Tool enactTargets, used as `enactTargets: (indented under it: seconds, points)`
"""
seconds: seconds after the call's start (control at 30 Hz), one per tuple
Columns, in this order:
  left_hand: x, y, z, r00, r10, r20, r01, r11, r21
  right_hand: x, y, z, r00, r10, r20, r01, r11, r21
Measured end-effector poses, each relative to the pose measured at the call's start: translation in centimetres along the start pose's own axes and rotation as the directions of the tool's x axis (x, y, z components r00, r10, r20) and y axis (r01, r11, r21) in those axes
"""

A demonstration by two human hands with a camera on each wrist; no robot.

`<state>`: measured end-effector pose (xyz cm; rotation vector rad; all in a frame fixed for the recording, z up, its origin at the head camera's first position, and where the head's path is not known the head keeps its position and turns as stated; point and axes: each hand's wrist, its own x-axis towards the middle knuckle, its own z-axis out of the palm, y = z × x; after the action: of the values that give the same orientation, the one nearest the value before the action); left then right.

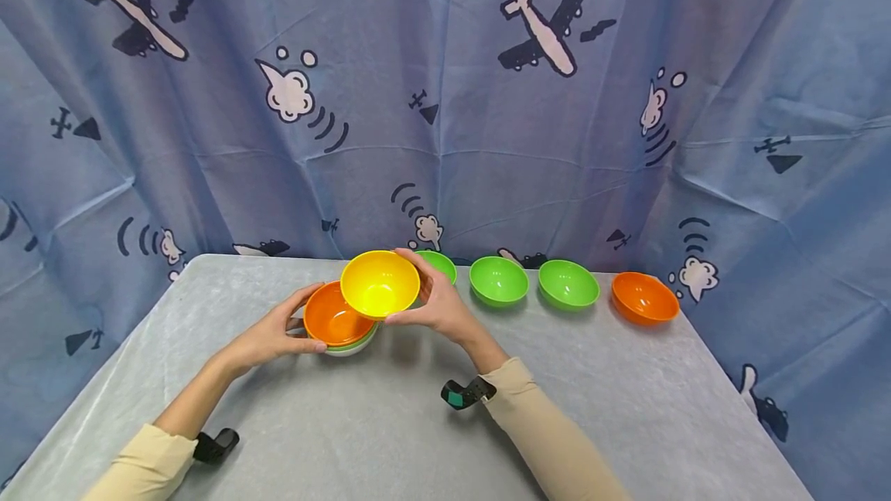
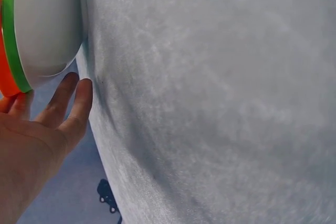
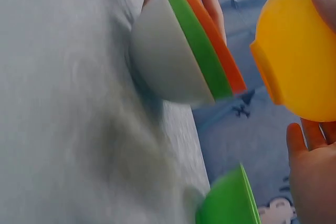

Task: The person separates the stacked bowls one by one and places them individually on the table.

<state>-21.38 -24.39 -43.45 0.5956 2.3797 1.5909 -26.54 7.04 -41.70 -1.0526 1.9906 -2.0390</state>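
One table [image 1: 626, 408] is being covered by a pale grey cloth, and behind it a blue curtain [image 1: 445, 99] printed with aeroplanes and small clouds is being hung as a backdrop.

Seven bowls are being counted in the head view. One yellow bowl [image 1: 380, 283] is being held above the table by the right hand [image 1: 438, 305], with the thumb under its side and the fingers curled over the far rim. Just beside it, one stack of three nested bowls [image 1: 341, 327] is being kept on the cloth: orange on top, green in the middle, white at the bottom. The stack is being touched at its near edge by the left hand [image 1: 274, 335], whose fingers are being held nearly straight and close together. Three green bowls [image 1: 498, 280] and one orange bowl [image 1: 644, 298] are being left in a row along the far edge.
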Motion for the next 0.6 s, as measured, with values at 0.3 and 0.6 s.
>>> enactTargets:
  seconds: [0.3,0.6]
  points:
    - [-0.1,0.1,0.1,1.000,-0.015,-0.001,0.015,1.000,-0.023,-2.2,-0.4,-4.3,0.998,0.036,-0.048,-0.036,0.999,-0.009]
    - [-0.1,0.2,0.1,1.000,-0.022,0.000,0.022,1.000,-0.018,-6.0,-1.4,-9.2,0.985,0.119,-0.129,-0.129,0.989,-0.069]
